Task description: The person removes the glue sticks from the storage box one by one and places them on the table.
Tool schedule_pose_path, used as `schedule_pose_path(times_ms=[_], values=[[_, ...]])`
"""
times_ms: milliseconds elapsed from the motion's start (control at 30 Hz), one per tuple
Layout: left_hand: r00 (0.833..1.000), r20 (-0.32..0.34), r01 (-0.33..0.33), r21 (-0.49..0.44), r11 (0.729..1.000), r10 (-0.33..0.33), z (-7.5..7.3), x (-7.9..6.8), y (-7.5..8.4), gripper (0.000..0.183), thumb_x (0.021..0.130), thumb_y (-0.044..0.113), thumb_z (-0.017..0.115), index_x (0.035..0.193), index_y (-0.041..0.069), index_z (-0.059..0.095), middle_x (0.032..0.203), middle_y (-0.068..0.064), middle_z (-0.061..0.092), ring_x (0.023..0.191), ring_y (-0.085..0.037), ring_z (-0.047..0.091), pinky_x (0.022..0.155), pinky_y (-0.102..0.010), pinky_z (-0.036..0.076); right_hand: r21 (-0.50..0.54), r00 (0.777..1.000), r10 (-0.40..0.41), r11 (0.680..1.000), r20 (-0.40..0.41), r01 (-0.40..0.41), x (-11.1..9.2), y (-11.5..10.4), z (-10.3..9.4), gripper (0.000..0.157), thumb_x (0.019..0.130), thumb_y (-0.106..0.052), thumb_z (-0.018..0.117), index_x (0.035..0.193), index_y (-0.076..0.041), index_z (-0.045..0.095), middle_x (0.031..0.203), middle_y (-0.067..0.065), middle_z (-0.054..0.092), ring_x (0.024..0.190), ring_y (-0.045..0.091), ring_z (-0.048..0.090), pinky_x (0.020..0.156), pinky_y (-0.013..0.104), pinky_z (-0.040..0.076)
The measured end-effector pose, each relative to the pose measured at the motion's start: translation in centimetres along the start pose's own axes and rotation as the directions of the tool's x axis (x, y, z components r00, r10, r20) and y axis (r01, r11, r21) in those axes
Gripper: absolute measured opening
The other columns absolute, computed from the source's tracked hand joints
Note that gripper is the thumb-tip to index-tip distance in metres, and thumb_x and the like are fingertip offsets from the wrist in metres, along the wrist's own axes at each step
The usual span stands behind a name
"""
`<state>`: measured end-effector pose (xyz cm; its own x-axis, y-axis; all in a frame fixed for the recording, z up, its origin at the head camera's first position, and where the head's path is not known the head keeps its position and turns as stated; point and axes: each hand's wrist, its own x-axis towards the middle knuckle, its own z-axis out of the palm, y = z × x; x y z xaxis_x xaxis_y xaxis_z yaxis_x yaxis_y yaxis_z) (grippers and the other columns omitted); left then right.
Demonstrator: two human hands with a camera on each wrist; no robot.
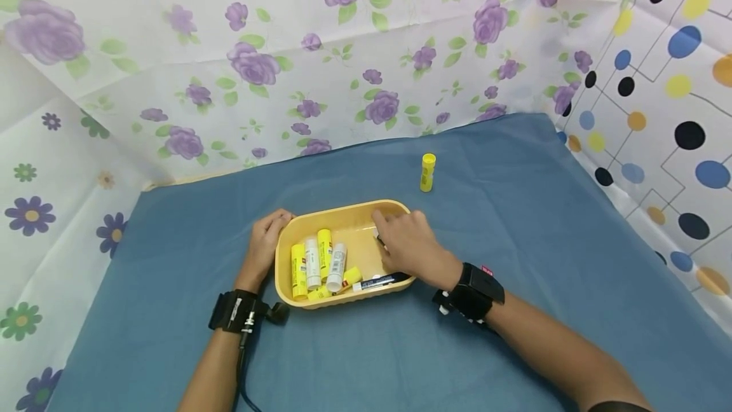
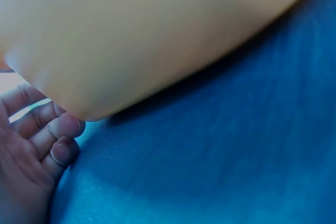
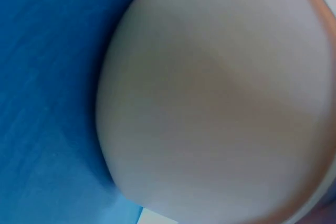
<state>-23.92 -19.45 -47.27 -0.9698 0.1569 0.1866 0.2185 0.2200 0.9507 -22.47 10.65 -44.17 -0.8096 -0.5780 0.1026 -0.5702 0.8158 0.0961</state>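
A yellow plastic tray sits on the blue cloth, with glue sticks in yellow and white tubes in its left half. My left hand is at the tray's left end; in the left wrist view its loosely bent fingers touch the outer wall. Reaching over the right end, my right hand has its fingers down inside the tray, around a dark marker with a white end, mostly hidden by the hand. A second dark marker lies along the near wall. The right wrist view shows mainly the tray's outside.
One yellow glue stick stands upright on the blue cloth, behind the tray to the right. Flowered sheets form the back and left sides, and a dotted sheet the right. A black cable runs along the left forearm.
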Motion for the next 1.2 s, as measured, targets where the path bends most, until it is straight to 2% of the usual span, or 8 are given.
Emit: schedule_pose_path(times_ms=[167, 267, 400, 633, 800, 900, 1067, 1200], values=[[1.000, -0.007, 0.023, 0.023, 0.999, -0.023, -0.2, 0.0, -0.3, 0.037, 0.111, 0.018, 0.042, 0.096, -0.005, 0.067, 0.076, -0.019, 0.055, 0.054, -0.018, 0.050, 0.054, -0.028, 0.046, 0.057, 1.000, 0.024, 0.998, 0.019, -0.025, 0.3, 0.1, 0.1, 0.035, 0.081, -0.027, 0.070, 0.107, -0.014, 0.051, 0.057, -0.007, 0.039, 0.045, 0.011, 0.031, 0.050, 0.028, 0.016], [0.999, -0.013, 0.035, 0.014, 0.999, -0.035, -0.3, 0.3, -1.4, 0.037, 0.111, 0.020, 0.042, 0.097, -0.004, 0.067, 0.076, -0.017, 0.055, 0.054, -0.018, 0.050, 0.054, -0.028, 0.046, 0.104, 1.000, 0.027, 0.994, -0.008, -0.026, 0.4, 0.4, 0.3, 0.032, 0.081, -0.028, 0.069, 0.107, -0.016, 0.057, 0.057, -0.006, 0.041, 0.046, 0.011, 0.032, 0.051, 0.029, 0.017], [1.000, -0.021, 0.019, -0.002, 1.000, -0.019, -0.5, 0.6, -3.0, 0.039, 0.111, 0.023, 0.042, 0.097, -0.002, 0.067, 0.076, -0.016, 0.055, 0.054, -0.018, 0.049, 0.053, -0.027, 0.045, 0.173, 1.000, 0.021, 0.985, -0.014, -0.018, 0.4, 1.0, 0.2, 0.029, 0.085, -0.032, 0.069, 0.110, -0.019, 0.065, 0.061, -0.007, 0.045, 0.048, 0.012, 0.035, 0.050, 0.030, 0.018], [1.000, -0.018, -0.021, 0.000, 1.000, 0.021, -0.4, 0.8, -3.5, 0.041, 0.110, 0.031, 0.044, 0.096, 0.000, 0.067, 0.074, -0.016, 0.055, 0.053, -0.021, 0.049, 0.052, -0.028, 0.045, 0.342, 0.993, 0.019, 0.938, 0.116, -0.058, 0.5, 1.9, -1.0, 0.035, 0.092, -0.043, 0.070, 0.123, -0.025, 0.071, 0.060, -0.009, 0.050, 0.053, 0.010, 0.044, 0.047, 0.029, 0.024], [0.999, -0.012, -0.038, 0.000, 0.999, 0.038, -0.5, 0.8, -3.4, 0.040, 0.110, 0.030, 0.044, 0.095, 0.001, 0.067, 0.073, -0.016, 0.055, 0.053, -0.022, 0.049, 0.051, -0.028, 0.044, 0.425, 0.986, 0.021, 0.901, 0.164, -0.090, 0.5, 2.2, -1.9, 0.037, 0.093, -0.043, 0.071, 0.126, -0.026, 0.072, 0.076, -0.009, 0.063, 0.066, 0.009, 0.054, 0.050, 0.027, 0.035], [0.999, -0.012, -0.039, 0.005, 0.999, 0.039, -0.4, 0.8, -3.4, 0.040, 0.110, 0.029, 0.044, 0.095, 0.001, 0.067, 0.072, -0.016, 0.054, 0.052, -0.022, 0.049, 0.051, -0.028, 0.044, 0.463, 0.988, 0.032, 0.881, 0.154, -0.100, 0.3, 2.3, -2.3, 0.031, 0.092, -0.041, 0.073, 0.119, -0.025, 0.075, 0.083, -0.008, 0.066, 0.069, 0.009, 0.054, 0.053, 0.027, 0.037], [0.999, -0.022, -0.037, 0.010, 0.999, 0.037, -0.4, 0.8, -3.3, 0.040, 0.110, 0.030, 0.044, 0.094, 0.002, 0.067, 0.072, -0.016, 0.054, 0.052, -0.022, 0.049, 0.051, -0.028, 0.044, 0.509, 0.993, 0.056, 0.855, 0.102, -0.100, 0.1, 2.5, -2.9, 0.017, 0.089, -0.038, 0.076, 0.099, -0.025, 0.074, 0.078, -0.008, 0.062, 0.065, 0.012, 0.052, 0.053, 0.028, 0.035], [0.999, -0.019, -0.036, 0.011, 0.999, 0.036, -0.4, 0.7, -3.3, 0.040, 0.110, 0.030, 0.044, 0.095, 0.002, 0.067, 0.072, -0.017, 0.055, 0.052, -0.021, 0.049, 0.051, -0.028, 0.044, 0.525, 0.995, 0.067, 0.845, 0.078, -0.098, 0.0, 2.8, -3.2, 0.019, 0.088, -0.041, 0.078, 0.094, -0.025, 0.071, 0.074, -0.008, 0.060, 0.063, 0.011, 0.051, 0.053, 0.029, 0.036]])
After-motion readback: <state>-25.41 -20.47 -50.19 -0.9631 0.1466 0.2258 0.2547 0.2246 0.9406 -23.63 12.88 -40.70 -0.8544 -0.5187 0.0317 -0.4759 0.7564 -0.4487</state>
